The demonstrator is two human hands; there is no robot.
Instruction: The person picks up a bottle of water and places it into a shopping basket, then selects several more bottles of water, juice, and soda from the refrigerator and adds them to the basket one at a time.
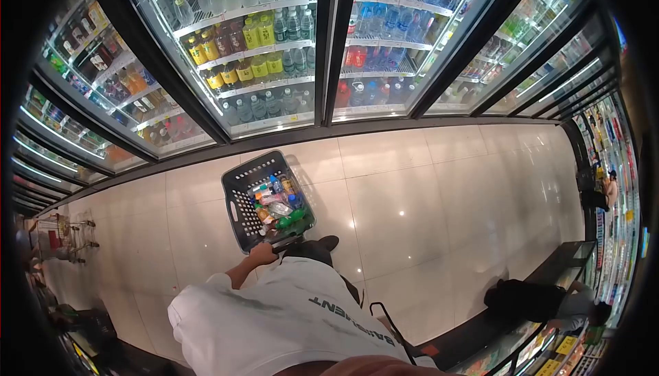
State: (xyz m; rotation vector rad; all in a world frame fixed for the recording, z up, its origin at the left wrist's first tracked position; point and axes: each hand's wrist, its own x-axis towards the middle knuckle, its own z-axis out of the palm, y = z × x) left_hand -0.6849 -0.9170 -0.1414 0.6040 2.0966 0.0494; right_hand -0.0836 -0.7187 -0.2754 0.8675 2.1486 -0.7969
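Observation:
A dark grey perforated basket (pixel 239 221) stands on the tiled floor in front of me, with several bottles inside, among them a green bottle (pixel 291 219) and ones with blue caps. My left hand (pixel 262 254) is closed round the basket's dark handle (pixel 285 241) at the near edge. The arm runs down to a white shirt sleeve. My right hand does not show; the white shirt fills the lower middle of the view.
Glass-door coolers with bottled drinks (pixel 259 30) line the far side. A shopping cart (pixel 65 238) is at the left. A person in dark trousers (pixel 525 300) bends at a display at lower right; another person (pixel 610 190) is at far right.

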